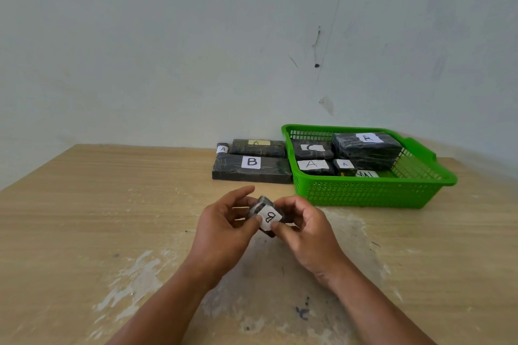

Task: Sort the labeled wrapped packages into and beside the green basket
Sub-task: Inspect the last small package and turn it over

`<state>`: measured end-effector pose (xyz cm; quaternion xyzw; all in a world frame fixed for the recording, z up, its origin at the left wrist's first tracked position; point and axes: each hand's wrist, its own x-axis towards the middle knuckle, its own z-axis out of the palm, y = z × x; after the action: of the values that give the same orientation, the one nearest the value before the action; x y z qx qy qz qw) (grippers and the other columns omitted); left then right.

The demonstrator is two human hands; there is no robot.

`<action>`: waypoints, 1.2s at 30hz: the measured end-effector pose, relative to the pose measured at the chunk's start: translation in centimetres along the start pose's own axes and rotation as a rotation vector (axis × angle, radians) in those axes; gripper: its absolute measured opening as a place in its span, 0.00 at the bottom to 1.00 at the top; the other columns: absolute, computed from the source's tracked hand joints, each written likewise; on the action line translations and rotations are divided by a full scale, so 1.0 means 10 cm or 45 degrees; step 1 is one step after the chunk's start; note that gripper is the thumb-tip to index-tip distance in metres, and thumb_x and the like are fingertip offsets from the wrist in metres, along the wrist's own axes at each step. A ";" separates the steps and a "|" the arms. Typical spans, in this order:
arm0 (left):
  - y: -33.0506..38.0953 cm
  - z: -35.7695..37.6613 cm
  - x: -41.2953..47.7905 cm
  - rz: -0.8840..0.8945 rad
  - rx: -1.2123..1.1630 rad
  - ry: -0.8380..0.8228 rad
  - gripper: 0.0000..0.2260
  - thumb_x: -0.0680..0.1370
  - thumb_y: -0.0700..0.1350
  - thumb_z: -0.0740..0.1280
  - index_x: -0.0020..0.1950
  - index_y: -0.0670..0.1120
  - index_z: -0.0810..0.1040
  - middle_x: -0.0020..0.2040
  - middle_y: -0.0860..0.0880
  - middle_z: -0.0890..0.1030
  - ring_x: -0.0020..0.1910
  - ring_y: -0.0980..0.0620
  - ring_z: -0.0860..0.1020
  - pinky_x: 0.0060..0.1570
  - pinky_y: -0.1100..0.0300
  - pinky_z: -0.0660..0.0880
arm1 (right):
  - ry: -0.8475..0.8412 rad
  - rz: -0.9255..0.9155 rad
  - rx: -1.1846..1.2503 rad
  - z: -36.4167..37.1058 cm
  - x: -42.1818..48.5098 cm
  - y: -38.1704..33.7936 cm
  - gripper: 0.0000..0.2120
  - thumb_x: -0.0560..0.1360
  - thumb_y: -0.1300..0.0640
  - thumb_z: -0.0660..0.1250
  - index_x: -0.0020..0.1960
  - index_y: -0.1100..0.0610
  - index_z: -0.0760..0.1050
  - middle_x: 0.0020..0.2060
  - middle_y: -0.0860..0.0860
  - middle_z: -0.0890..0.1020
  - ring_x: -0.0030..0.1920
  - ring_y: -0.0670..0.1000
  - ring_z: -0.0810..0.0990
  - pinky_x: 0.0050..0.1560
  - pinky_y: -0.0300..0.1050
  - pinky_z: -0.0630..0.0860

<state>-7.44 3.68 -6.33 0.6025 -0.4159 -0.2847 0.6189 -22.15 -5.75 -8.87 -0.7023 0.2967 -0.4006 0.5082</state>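
Nearest me, over the worn wooden table (112, 204), both hands held one small dark-wrapped package (269, 216) with its "B" label turned up. The left hand (221, 230) pinched its left end between thumb and fingers, and the right hand (305, 230) pinched the right end the same way. The package was clear of the tabletop, well short of the basket.

To my eye the step was reading the letter and choosing a spot. The sensible spot looked to be beside the large B package (252, 166), left of the basket. I would keep the label up, pass the package to one hand and set it down flat without nudging its neighbours. The sorting rule was not plain, since "A" labels lay on both sides.

Farther off, three packages lay left of the green basket (372, 193): that large B, behind it a yellow-labelled A package (256, 147), and a small A roll (222, 148). Inside the basket I counted four: a white-labelled A package (314, 166), a little A package (344, 166), a C package (312, 150), and a big package (367, 150) whose letter looked like an A. A half-hidden label (367, 173) may have marked a fifth.
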 end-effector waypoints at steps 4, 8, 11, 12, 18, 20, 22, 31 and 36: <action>0.02 -0.01 0.00 0.052 0.039 -0.020 0.18 0.75 0.32 0.75 0.60 0.51 0.82 0.50 0.55 0.88 0.52 0.58 0.86 0.55 0.61 0.82 | 0.036 -0.086 0.043 0.00 -0.03 -0.05 0.07 0.77 0.59 0.75 0.55 0.55 0.83 0.48 0.51 0.87 0.50 0.51 0.86 0.49 0.46 0.85; 0.02 0.00 -0.02 0.095 0.097 -0.030 0.20 0.75 0.33 0.75 0.62 0.52 0.81 0.50 0.56 0.88 0.52 0.58 0.85 0.54 0.63 0.82 | 0.006 -0.130 0.002 0.01 -0.04 -0.07 0.11 0.78 0.60 0.75 0.60 0.55 0.83 0.49 0.50 0.87 0.50 0.50 0.87 0.48 0.45 0.86; 0.02 0.00 -0.02 0.061 0.052 -0.007 0.17 0.75 0.37 0.77 0.61 0.51 0.82 0.49 0.54 0.88 0.51 0.58 0.85 0.53 0.63 0.82 | 0.013 -0.135 0.007 0.00 -0.04 -0.09 0.11 0.79 0.60 0.74 0.60 0.55 0.83 0.49 0.49 0.87 0.51 0.48 0.87 0.49 0.42 0.84; 0.02 0.00 -0.02 0.055 0.071 -0.005 0.15 0.75 0.38 0.77 0.60 0.50 0.83 0.49 0.54 0.88 0.50 0.59 0.85 0.52 0.64 0.82 | 0.018 -0.140 0.002 0.00 -0.04 -0.09 0.10 0.79 0.61 0.73 0.60 0.55 0.83 0.49 0.49 0.87 0.51 0.47 0.87 0.48 0.41 0.84; 0.01 0.01 0.00 0.046 0.191 0.023 0.08 0.75 0.39 0.77 0.50 0.51 0.85 0.42 0.55 0.87 0.44 0.60 0.85 0.46 0.67 0.81 | -0.023 -0.154 -0.022 0.02 -0.04 -0.08 0.07 0.80 0.62 0.71 0.58 0.57 0.83 0.48 0.52 0.87 0.50 0.48 0.86 0.46 0.41 0.84; 0.02 0.00 0.00 0.060 0.205 0.037 0.08 0.74 0.39 0.77 0.48 0.52 0.85 0.41 0.56 0.87 0.43 0.61 0.85 0.44 0.69 0.80 | -0.029 -0.163 -0.016 0.02 -0.04 -0.08 0.07 0.81 0.62 0.71 0.58 0.58 0.83 0.48 0.52 0.86 0.49 0.47 0.86 0.45 0.40 0.83; 0.02 0.00 0.00 0.071 0.206 0.048 0.08 0.74 0.39 0.77 0.47 0.52 0.85 0.40 0.58 0.87 0.42 0.62 0.84 0.42 0.72 0.78 | -0.034 -0.166 -0.014 0.02 -0.04 -0.08 0.07 0.81 0.61 0.71 0.58 0.57 0.83 0.48 0.52 0.86 0.50 0.48 0.86 0.46 0.41 0.83; 0.00 0.01 -0.02 0.242 0.359 0.084 0.11 0.74 0.44 0.78 0.50 0.59 0.82 0.43 0.61 0.86 0.46 0.62 0.82 0.48 0.70 0.78 | -0.052 -0.141 0.139 -0.01 -0.05 -0.11 0.11 0.79 0.64 0.73 0.60 0.56 0.82 0.50 0.52 0.87 0.53 0.53 0.87 0.52 0.48 0.86; 0.00 0.00 -0.02 0.201 0.285 0.070 0.13 0.73 0.45 0.79 0.56 0.55 0.83 0.48 0.58 0.86 0.49 0.63 0.84 0.52 0.64 0.82 | -0.027 -0.152 0.141 0.01 -0.04 -0.10 0.11 0.78 0.63 0.74 0.59 0.55 0.83 0.52 0.52 0.87 0.56 0.52 0.86 0.55 0.47 0.84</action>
<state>-7.55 3.82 -6.34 0.6407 -0.4740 -0.1703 0.5795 -22.23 -5.01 -8.03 -0.6939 0.2262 -0.4384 0.5245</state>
